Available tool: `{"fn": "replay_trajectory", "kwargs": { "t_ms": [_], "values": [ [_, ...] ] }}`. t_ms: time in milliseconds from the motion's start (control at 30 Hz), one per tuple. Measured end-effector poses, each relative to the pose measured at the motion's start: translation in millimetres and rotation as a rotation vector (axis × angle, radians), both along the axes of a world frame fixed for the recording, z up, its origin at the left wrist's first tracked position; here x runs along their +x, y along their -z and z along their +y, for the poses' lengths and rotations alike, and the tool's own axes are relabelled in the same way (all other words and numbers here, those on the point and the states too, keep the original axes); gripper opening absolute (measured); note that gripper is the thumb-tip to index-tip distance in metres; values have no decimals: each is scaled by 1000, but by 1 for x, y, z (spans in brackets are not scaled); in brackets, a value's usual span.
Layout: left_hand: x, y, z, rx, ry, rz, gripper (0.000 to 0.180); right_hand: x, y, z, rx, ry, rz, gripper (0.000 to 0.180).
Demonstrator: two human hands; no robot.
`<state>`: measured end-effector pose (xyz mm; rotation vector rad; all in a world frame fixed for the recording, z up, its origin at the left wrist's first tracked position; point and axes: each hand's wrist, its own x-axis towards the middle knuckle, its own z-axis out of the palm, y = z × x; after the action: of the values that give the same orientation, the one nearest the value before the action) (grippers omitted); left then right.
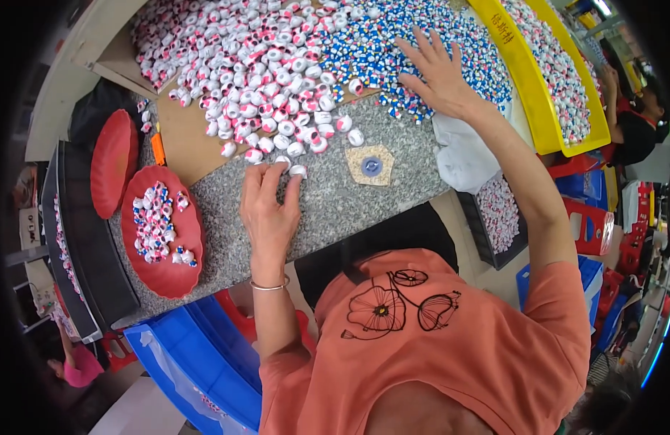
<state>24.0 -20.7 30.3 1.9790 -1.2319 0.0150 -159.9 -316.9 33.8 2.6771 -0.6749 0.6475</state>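
Currently L hand [268, 210] rests on granite counter [335, 203], fingers [280, 174] pinched together on small white pieces [297, 171] at 12 o'clock of it. R hand [440, 72] lies flat w/ fingers spread on blue-white pile [393, 36]; red tray [177, 279] of mixed pieces at 9 o'clock of L hand.

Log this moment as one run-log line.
left hand: fingertips on white-pink pieces | right hand: flat on blue-white pieces | red tray: mixed pieces

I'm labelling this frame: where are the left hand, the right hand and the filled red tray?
left hand [268, 206], head view, back of hand
right hand [442, 72], head view, back of hand
filled red tray [168, 279], head view, bare lower part
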Motion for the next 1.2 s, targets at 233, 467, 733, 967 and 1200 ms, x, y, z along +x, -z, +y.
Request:
{"fn": "replay_trajectory", "kwargs": {
  "t_ms": [233, 467, 733, 967, 1200],
  "values": [
    [-3, 2, -10, 10, 39, -127, 26, -38, -23, 55, 516, -347, -109, 19],
    [2, 4, -18, 58, 154, -278, 29, 3, 0, 58, 398, -387, 176, 10],
    [0, -3, -5, -259, 263, 1168, 22, -1, -33, 64, 628, -412, -34, 27],
    [-24, 3, -9, -539, 419, 1504, 32, -49, -15, 114, 834, -158, -102, 20],
    [-31, 9, -3, -472, 526, 1659, 36, -57, -21, 97, 740, -179, 198, 14]
  ]
}}
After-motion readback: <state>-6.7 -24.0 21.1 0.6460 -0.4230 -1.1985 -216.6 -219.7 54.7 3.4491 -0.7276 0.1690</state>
